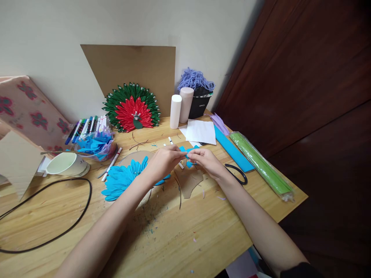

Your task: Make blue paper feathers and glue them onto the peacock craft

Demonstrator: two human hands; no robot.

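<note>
My left hand point(165, 159) and my right hand point(206, 161) meet over the middle of the wooden table point(179, 231). Both pinch a small blue paper piece point(188, 151) between their fingertips. Just left of my hands lies a fan of blue paper petals point(123, 179) glued on a brown cardboard disc point(136, 156). A cut scrap of brown cardboard point(189, 181) lies under my hands. Black scissors point(238, 174) rest right of my right wrist.
A red and green paper flower point(131, 108) leans against a cardboard sheet at the wall. Markers point(87, 127), a bowl of blue scraps point(94, 146), a paper cup point(67, 164) and a black cable point(58, 216) are left. White sheets point(199, 131), blue point(233, 151) and green point(262, 166) paper rolls lie right.
</note>
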